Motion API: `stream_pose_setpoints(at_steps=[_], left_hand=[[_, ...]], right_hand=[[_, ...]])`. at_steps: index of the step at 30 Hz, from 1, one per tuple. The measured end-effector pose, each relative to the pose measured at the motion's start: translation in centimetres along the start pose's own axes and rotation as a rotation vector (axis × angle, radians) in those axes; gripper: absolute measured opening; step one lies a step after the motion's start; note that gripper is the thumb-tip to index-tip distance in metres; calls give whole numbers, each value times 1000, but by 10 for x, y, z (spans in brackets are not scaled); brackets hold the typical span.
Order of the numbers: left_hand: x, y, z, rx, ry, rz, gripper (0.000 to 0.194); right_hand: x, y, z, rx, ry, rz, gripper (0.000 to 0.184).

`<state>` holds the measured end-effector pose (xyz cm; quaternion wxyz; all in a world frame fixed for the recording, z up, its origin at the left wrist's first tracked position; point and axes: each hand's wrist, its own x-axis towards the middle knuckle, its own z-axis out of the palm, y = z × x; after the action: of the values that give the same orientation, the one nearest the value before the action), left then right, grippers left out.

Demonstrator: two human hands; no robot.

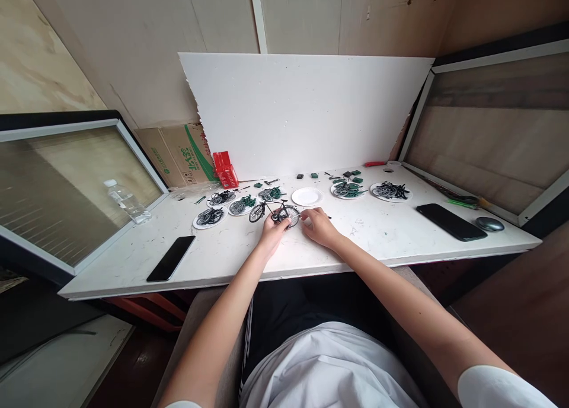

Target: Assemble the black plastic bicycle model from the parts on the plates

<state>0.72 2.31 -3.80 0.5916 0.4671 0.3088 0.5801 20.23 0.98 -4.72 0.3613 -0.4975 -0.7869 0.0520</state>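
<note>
The left hand (271,231) grips a black bike (269,207), held near the middle of the frame, side-on, above the white table (377,233). The right hand (319,225), fingers bent, is just right of the bike's right wheel; I cannot tell whether it pinches anything. A white plate (307,196) lies just above the hands in the frame. Plates of black and green parts (348,188) lie to either side. One phone (171,258) lies at lower left of centre.
</note>
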Motion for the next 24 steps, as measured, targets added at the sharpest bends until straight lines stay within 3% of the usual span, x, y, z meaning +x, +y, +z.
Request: stream_pose_setpoints(at_steps=[24], left_hand=[[-2,4,-1,12,36,-44,54]], right_hand=[[2,-4,-3,-40,-20,53,24]])
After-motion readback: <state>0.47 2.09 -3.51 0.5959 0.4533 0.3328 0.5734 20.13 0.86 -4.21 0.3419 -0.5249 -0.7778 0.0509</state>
